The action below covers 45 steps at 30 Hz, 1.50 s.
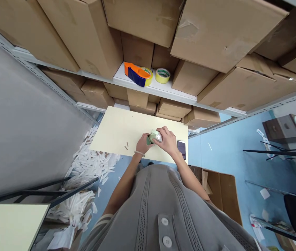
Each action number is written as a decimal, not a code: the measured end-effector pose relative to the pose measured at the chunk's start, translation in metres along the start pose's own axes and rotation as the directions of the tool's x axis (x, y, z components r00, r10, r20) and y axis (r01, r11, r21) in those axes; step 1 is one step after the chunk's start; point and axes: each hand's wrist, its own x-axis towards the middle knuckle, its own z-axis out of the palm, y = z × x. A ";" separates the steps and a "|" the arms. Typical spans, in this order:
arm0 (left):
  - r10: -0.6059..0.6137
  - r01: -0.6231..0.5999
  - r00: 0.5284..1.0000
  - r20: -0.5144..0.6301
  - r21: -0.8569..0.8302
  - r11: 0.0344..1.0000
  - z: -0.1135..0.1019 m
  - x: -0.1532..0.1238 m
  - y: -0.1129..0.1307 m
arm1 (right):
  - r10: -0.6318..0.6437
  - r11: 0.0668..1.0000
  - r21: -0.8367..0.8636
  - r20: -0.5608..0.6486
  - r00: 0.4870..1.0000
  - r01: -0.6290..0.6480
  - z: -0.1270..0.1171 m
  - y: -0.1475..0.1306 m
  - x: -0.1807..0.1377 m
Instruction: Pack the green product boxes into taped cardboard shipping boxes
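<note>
Both my hands meet over the near edge of a pale yellow table (116, 129). My left hand (143, 143) is closed round a small green object (151, 138) with a shiny round end. My right hand (167, 140) wraps over the same object from the right, fingers curled on it. What the object is I cannot make out. Two small dark bits (126, 146) lie on the table just left of my left hand. A dark phone (181, 149) lies flat to the right of my right wrist.
Metal shelves behind the table carry many cardboard boxes (223, 31). An orange and blue tape dispenser (137, 74) and a yellow tape roll (162, 75) sit on a shelf. White paper strips (85, 174) litter the floor at left. An open carton (221, 191) stands at right.
</note>
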 end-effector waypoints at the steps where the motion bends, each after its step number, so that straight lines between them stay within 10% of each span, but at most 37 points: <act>1: 0.013 -0.013 1.000 0.006 -0.012 1.000 0.002 -0.001 0.001 | 0.015 1.000 -0.010 0.022 1.000 -0.015 0.001 0.001 0.000; 10: -0.031 0.033 0.999 0.038 -0.038 0.999 0.009 -0.004 0.001 | 0.071 0.996 -0.071 0.248 0.966 -0.055 0.057 0.016 0.003; 18: -0.014 0.013 1.000 -0.013 -0.082 0.997 0.010 -0.005 -0.003 | -0.073 0.989 -0.101 0.299 0.951 0.108 0.058 0.019 -0.005; 27: -0.028 0.027 1.000 -0.004 -0.147 0.989 0.008 -0.003 -0.004 | 0.050 0.995 -0.102 0.342 0.938 -0.016 0.063 0.017 0.005; 35: -0.038 0.037 0.999 -0.007 -0.163 0.986 0.009 -0.004 -0.010 | 0.254 0.961 0.085 0.101 0.962 -0.263 0.070 0.039 -0.012; 45: 0.125 -0.123 0.992 0.003 -0.144 0.982 0.010 0.000 -0.002 | 0.353 0.856 0.324 0.203 0.913 -0.403 0.096 0.043 -0.030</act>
